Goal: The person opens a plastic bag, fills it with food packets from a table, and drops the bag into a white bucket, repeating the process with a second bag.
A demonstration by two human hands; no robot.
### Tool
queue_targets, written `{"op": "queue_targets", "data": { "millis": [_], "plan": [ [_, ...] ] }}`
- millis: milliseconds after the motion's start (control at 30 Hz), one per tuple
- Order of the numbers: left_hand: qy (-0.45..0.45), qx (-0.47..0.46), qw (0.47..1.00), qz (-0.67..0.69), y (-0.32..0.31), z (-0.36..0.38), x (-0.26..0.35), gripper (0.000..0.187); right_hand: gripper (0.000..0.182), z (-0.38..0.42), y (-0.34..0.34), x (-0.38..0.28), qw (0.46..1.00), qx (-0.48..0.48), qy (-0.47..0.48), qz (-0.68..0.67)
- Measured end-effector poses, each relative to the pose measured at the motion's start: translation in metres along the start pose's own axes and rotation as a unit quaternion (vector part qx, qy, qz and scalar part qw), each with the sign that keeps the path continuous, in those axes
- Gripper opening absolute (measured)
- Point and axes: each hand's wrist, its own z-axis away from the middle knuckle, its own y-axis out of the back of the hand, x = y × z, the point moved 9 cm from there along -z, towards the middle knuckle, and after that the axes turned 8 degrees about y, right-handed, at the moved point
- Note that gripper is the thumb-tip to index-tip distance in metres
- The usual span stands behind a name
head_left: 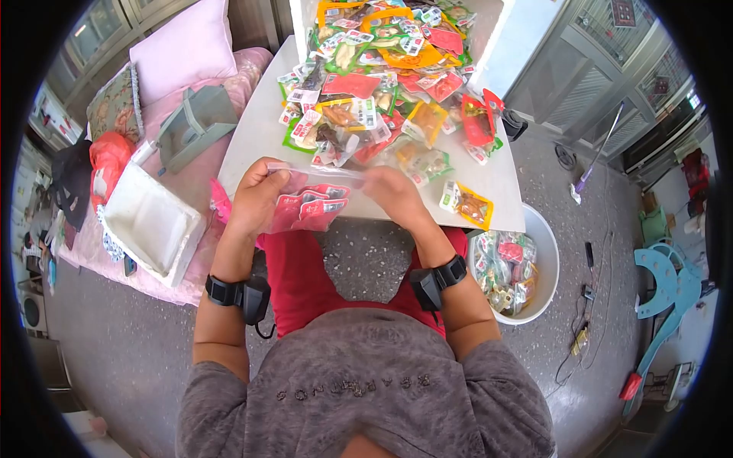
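A clear plastic bag (311, 217) with several red snack packets in it hangs between my hands at the near edge of the table. My left hand (258, 197) pinches its upper left corner. At the upper right corner, my right hand (395, 197) has its fingers closed on the bag's top edge, which is stretched between both hands; these fingertips are blurred. Just beyond lies a heap of small colorful food packets (347, 114). One yellow-edged packet (467, 204) rests apart on the table to the right of my right hand.
The white table (256, 141) carries the heap, which spills from a white foam box (492, 38). A white bucket (544, 294) of packets stands right of my legs. Left, a pink-covered seat holds an empty foam box (149, 221) and a gray-green plastic carrier (198, 126). Cables lie on the floor.
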Motion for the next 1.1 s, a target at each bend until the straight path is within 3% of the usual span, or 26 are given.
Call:
{"op": "queue_targets", "data": {
  "millis": [300, 467, 900, 1000, 1100],
  "plan": [
    [0.017, -0.012, 0.998, 0.057, -0.01, -0.02, -0.019, 0.01, 0.01, 0.006, 0.026, -0.006, 0.987, 0.052, 0.052, 0.139],
    [0.039, -0.03, 0.998, 0.038, -0.006, -0.03, -0.038, 0.012, 0.011, 0.009, 0.04, 0.013, 0.994, 0.061, 0.029, 0.091],
    [-0.01, -0.077, 0.994, 0.08, -0.023, -0.027, -0.038, 0.01, 0.009, 0.017, 0.049, 0.004, 0.995, 0.086, 0.001, 0.054],
    [-0.025, -0.068, 0.994, 0.08, -0.025, -0.024, -0.039, 0.01, 0.007, 0.018, 0.046, -0.02, 0.986, 0.062, 0.055, 0.142],
    [-0.031, -0.054, 0.997, 0.051, -0.032, -0.019, -0.033, 0.009, 0.007, 0.025, 0.051, -0.015, 0.984, 0.082, 0.022, 0.154]
  ]
}}
